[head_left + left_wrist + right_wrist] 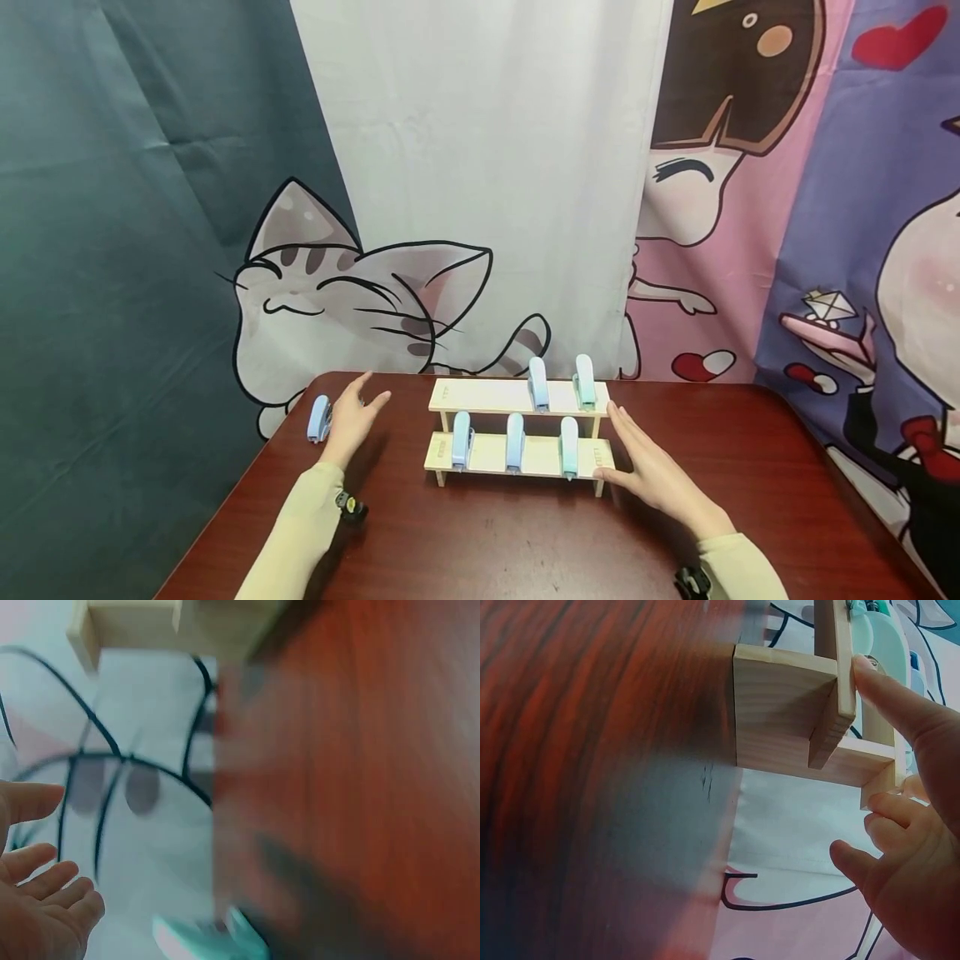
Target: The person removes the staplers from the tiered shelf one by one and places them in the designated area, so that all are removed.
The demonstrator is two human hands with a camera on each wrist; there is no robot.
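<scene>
A two-step wooden rack [487,396] stands on the table with several staplers on it. On the upper step are a blue stapler [537,383] and a mint stapler [584,382]. The lower step carries a blue stapler [461,440], another blue stapler [514,442] and a mint stapler [569,447]. My right hand [652,467] is at the rack's right end, fingers extended, its thumb [900,697] touching the lower step's edge. Off to the left, my left hand [351,421] is held with fingers spread, right beside a separate blue stapler [318,419].
The dark red-brown wooden table [495,550] runs to a far edge just behind the rack. A cartoon-printed curtain [495,167] hangs beyond it. Black wrist devices sit on the left sleeve [300,517] and the right sleeve [738,567].
</scene>
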